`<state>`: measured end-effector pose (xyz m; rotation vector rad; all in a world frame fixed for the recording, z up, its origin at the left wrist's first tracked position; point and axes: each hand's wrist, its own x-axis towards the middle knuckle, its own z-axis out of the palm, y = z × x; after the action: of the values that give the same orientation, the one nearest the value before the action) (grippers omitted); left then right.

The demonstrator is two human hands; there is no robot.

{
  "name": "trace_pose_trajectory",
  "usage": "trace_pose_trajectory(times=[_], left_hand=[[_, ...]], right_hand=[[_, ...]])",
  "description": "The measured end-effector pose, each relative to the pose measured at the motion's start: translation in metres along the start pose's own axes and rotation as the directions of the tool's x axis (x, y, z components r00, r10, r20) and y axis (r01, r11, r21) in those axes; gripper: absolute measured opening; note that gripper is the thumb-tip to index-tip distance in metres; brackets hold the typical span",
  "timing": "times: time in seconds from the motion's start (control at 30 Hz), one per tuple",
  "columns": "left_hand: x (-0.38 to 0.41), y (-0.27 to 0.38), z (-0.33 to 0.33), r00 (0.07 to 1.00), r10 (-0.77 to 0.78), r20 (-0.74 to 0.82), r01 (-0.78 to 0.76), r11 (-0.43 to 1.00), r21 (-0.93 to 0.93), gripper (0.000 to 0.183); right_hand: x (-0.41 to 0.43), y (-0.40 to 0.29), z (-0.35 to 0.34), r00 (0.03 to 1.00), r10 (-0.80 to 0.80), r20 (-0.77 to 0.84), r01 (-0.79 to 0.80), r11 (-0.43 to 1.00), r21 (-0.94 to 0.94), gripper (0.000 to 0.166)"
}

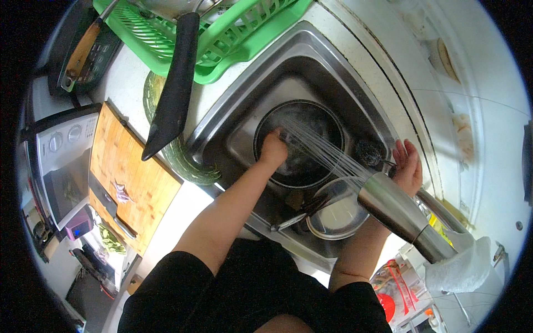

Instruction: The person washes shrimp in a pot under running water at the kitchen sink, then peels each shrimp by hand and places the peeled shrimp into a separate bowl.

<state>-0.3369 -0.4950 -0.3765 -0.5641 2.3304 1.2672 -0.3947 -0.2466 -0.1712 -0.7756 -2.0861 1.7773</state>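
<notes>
A round black pan lies in the stainless steel sink. Water sprays into it in thin streams from a metal faucet head. My left hand is over the pan's left side with its fingers bent. Whether it grips anything there is hidden. Beyond the faucet head, at the sink's right rim, my right hand has its fingers extended and holds nothing visible. Close to it sits a dark mesh scrubber. A clear round lid or bowl rests in the sink's near part, beside a metal-handled utensil.
A green plastic dish rack stands at the sink's far left, with a black handle jutting out. Below it lies a green striped squash. A wooden cutting board at left carries a knife and purple slices.
</notes>
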Motion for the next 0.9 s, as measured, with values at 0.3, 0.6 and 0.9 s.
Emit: trace_pose_trajectory(times=[0.3,0.6,0.9], left_hand=[[-0.020,0.026,-0.030,0.996,0.044,-0.071,-0.048,0.998,-0.046,0.055],[-0.058,0.055,-0.079,0.844,0.316,-0.433,-0.238,0.945,0.225,0.044],[-0.055,0.046,-0.092,0.959,0.128,-0.251,-0.121,0.992,0.042,0.044]], right_hand=[[0.019,0.008,-0.003,0.950,-0.303,-0.068,0.303,0.953,-0.014,0.032],[-0.043,0.130,0.018,0.857,0.016,0.515,0.434,0.517,-0.738,0.036],[-0.034,0.223,-0.010,0.920,-0.128,0.371,0.310,0.817,-0.487,0.042]])
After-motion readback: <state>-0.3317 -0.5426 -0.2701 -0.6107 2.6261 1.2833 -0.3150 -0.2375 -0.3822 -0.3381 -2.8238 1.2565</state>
